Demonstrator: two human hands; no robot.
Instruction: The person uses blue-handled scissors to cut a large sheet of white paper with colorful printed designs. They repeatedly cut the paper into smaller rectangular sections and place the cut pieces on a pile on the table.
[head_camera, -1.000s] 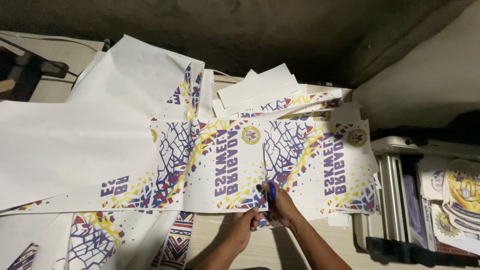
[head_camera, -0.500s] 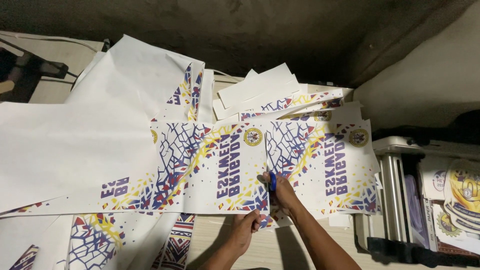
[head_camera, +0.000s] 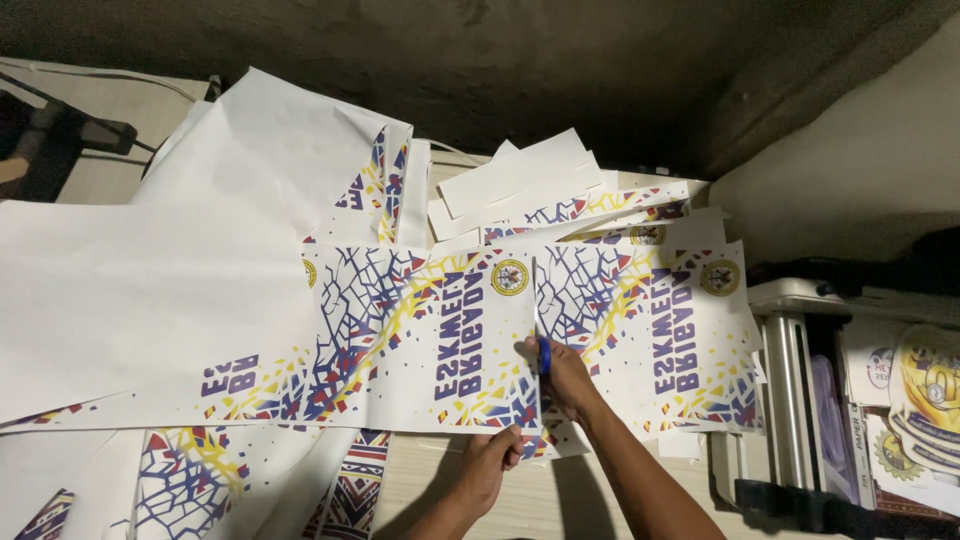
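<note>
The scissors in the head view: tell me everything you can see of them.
The scissors have blue handles, plastic by the look, and slim pale metal blades pointing away from the person. The right hand grips the handles, hiding most of them. The blades run along the gap between two printed panels of the long paper sheet, partway up it. How far the blades are open cannot be told. The left hand holds the sheet's near edge, apart from the scissors.

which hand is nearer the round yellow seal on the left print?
Right. The right hand, holding blue-handled scissors, sits just below the seal; the left hand grips the sheet's near edge, farther away.
</note>
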